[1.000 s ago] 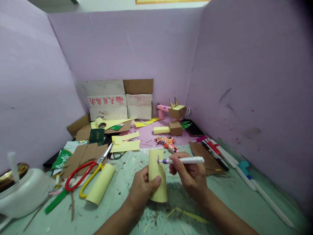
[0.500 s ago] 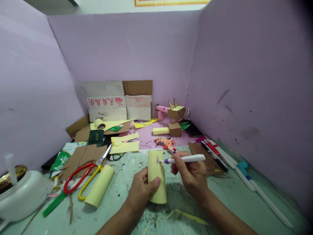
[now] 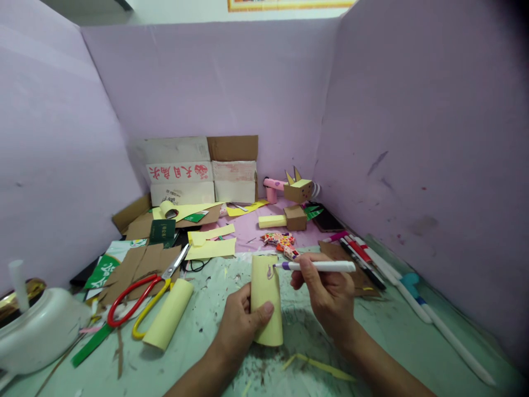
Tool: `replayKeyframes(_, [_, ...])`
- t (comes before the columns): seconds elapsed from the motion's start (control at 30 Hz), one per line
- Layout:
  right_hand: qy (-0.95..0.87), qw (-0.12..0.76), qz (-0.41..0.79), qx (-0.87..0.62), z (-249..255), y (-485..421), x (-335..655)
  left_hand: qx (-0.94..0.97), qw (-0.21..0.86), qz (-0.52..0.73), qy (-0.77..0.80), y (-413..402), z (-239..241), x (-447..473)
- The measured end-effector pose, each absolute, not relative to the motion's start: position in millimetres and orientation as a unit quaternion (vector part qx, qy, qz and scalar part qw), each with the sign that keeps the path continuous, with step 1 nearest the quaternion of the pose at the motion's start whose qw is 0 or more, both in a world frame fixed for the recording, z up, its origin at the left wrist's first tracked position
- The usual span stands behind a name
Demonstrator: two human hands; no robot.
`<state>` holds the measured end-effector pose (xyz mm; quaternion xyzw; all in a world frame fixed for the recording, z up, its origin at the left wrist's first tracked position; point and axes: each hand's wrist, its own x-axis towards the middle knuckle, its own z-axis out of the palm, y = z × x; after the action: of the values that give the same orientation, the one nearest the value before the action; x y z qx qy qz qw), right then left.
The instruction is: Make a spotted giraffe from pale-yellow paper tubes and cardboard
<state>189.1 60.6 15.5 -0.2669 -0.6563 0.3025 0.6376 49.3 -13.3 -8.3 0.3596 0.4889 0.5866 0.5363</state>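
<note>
My left hand [image 3: 242, 325] is wrapped round a pale yellow paper tube [image 3: 266, 298] and holds it upright on the green mat. My right hand [image 3: 326, 295] pinches a white marker with a purple tip [image 3: 318, 266], held level. The tip sits just right of the tube's top, beside a small purple mark drawn there. A second yellow tube [image 3: 169, 313] lies on the mat to the left.
Red and yellow scissors [image 3: 140, 298] lie on cardboard scraps at the left. A white container [image 3: 41, 331] stands at the far left. Several markers [image 3: 363, 253] lie along the right wall. Cardboard boxes [image 3: 198, 168] and small cardboard figures [image 3: 298, 190] stand at the back. Purple walls enclose the desk.
The marker tip has drawn back slightly right from the tube's top, where a small purple mark shows. My left hand keeps the tube in place.
</note>
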Motion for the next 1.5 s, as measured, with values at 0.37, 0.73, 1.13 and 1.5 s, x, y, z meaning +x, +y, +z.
replayKeyframes(0.37, [-0.660, 0.637, 0.319, -0.238, 15.0, 58.0, 187.5, 0.390, 0.530, 0.578, 0.483, -10.5, -19.8, 45.4])
replayKeyframes(0.73, [-0.677, 0.614, 0.327, -0.237, 8.4, 57.5, 187.6, 0.368, 0.541, 0.580, 0.485, -12.3, -11.2, 47.4])
replayKeyframes(1.13, [-0.693, 0.592, 0.322, -0.256, 10.1, 57.3, 187.4, 0.362, 0.545, 0.588, 0.475, -10.5, -14.1, 47.5])
replayKeyframes(1.5, [-0.668, 0.639, 0.307, -0.227, 11.0, 59.1, 188.4, 0.360, 0.540, 0.585, 0.487, -8.5, -23.5, 45.3])
